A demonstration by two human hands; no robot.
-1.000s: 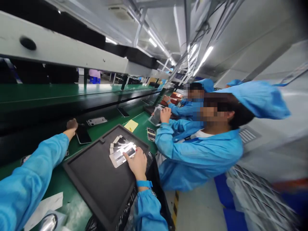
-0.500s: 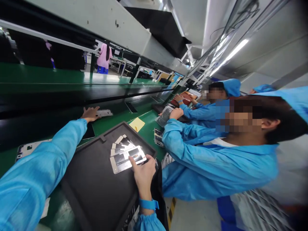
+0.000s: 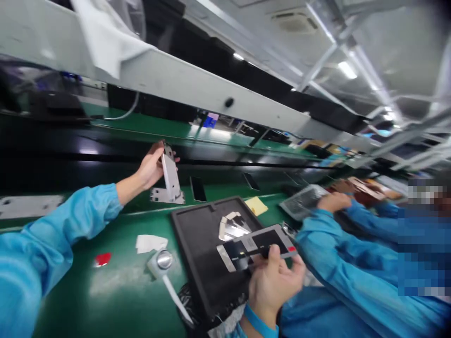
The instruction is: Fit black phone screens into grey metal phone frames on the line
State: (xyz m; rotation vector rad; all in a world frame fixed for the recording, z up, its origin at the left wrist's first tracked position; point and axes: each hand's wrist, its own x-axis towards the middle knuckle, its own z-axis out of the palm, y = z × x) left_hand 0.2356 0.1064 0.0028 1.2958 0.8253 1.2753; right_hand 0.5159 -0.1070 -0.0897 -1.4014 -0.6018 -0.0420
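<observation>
My left hand (image 3: pixel 150 168) is closed on a pale phone frame (image 3: pixel 171 176) with cut-outs, held upright and tilted above the conveyor belt. Just below it, a similar flat phone frame (image 3: pixel 158 195) lies on the belt. In my right hand (image 3: pixel 276 284) is a phone screen panel (image 3: pixel 252 246) with a red sticker at one end, pinched under my thumb. That panel is over the black foam tray (image 3: pixel 192 263). Several more phone screen panels (image 3: pixel 234 226) lie fanned out in the tray.
Dark phones (image 3: pixel 198 188) lie along the belt, with another pale frame (image 3: pixel 30 206) at far left. On the green bench are a yellow paper (image 3: pixel 256 205), a white paper (image 3: pixel 151 243), a corded white device (image 3: pixel 164 260) and a red piece (image 3: pixel 103 259). Co-workers' sleeves (image 3: pixel 327 253) are close at right.
My view has swung left. My left hand has come up off the belt and now holds a phone frame. My right hand has raised its screen panel away from the fanned ones.
</observation>
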